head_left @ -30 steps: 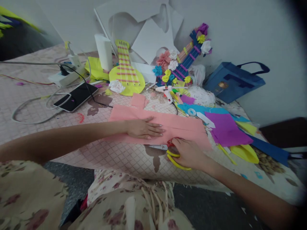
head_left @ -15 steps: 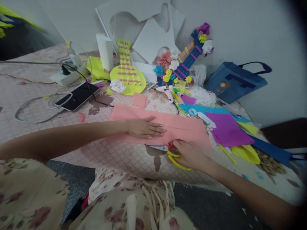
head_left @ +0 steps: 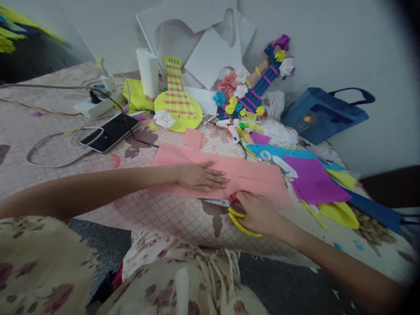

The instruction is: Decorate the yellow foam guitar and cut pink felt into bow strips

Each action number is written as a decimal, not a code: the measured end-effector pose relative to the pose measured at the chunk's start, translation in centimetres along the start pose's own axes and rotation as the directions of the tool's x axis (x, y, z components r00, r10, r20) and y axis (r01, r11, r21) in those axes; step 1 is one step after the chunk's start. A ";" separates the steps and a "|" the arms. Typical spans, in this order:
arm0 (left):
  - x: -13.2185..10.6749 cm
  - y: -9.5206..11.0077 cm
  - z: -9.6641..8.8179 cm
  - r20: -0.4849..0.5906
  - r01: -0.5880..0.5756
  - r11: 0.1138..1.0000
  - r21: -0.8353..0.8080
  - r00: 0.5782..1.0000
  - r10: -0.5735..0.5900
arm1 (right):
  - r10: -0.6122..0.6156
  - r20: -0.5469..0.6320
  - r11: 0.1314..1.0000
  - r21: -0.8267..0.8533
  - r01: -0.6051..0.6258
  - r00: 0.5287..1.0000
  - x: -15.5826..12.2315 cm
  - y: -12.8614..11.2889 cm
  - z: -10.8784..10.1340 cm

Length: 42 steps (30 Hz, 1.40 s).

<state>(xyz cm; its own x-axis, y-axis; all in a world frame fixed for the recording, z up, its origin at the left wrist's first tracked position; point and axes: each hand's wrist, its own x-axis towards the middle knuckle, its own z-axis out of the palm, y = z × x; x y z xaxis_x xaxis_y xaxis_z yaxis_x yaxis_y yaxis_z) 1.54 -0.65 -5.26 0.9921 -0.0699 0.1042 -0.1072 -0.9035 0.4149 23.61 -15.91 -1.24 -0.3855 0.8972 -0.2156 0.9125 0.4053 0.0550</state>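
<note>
A long pink sheet of paper (head_left: 256, 170) lies across the table in front of me, with a crease running along its right half. My left hand (head_left: 203, 176) rests flat on it, fingers stretched out to the right. At the sheet's near edge, my right hand (head_left: 257, 212) is closed round the handles of a pair of scissors (head_left: 238, 221) with red and yellow grips. The blades point left, partly under the paper's near edge. A smaller pink piece (head_left: 194, 138) lies just beyond the sheet.
Behind stand a yellow paper guitar (head_left: 179, 111) and a blue one (head_left: 256, 96) with paper flowers. A glue gun (head_left: 233, 130), purple paper (head_left: 316, 179) and a blue bag (head_left: 323, 116) are to the right. On the left lie a phone (head_left: 110, 132) and a power strip (head_left: 96, 104) with cables.
The whole view has shifted slightly, so things appear a little further right and lower. Both hands hold nearly the same places on the paper and the scissors.
</note>
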 end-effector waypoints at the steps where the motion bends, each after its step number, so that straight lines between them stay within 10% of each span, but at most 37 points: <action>1: 0.0 0.0 0.0 0.006 0.004 1.000 -0.002 1.000 -0.004 | -0.004 0.001 1.000 0.002 0.004 1.000 0.1 -0.2 -0.1; 42: -0.1 -0.3 0.3 -0.040 -0.022 0.999 -0.027 0.999 0.021 | -0.039 -0.007 0.998 -0.054 0.038 0.999 2.2 -2.6 -0.8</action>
<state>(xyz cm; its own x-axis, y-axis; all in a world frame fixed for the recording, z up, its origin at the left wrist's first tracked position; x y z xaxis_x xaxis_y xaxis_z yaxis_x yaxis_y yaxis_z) 1.47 -0.50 -5.71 0.9863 -0.0718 0.1487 -0.1306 -0.8901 0.4366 20.33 -14.84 -1.10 -0.4215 0.8820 -0.2107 0.8883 0.4484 0.0997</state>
